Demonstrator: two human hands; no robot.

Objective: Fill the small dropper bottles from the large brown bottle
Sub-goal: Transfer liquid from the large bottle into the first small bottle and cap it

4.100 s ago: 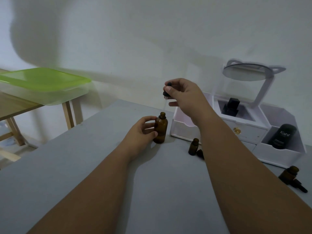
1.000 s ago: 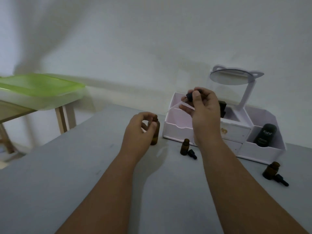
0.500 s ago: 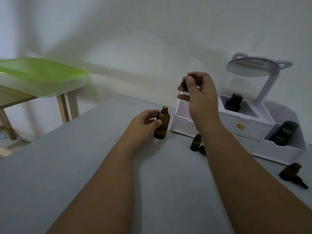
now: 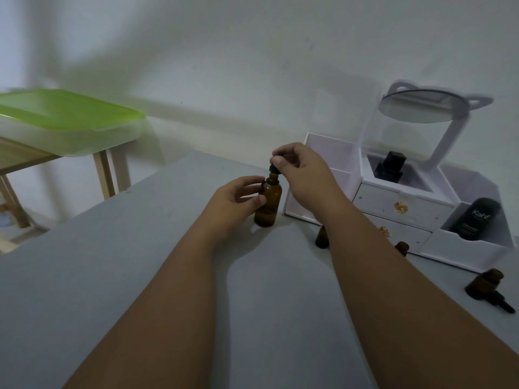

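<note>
Brown bottle (image 4: 268, 204) just beside organizer (image 4: 323, 153) edge; your left hand (image 4: 236, 200) grips it, right hand (image 4: 303, 175) pinches dropper (image 4: 273, 169); tube (image 4: 474, 217) reads "Kahf".

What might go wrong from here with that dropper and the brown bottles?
The right hand pinches the dropper at the mouth of the large brown bottle, which the left hand holds; a squeeze while lifting might drip liquid on the grey table. The right forearm lies close beside a small bottle and might knock it over.
</note>
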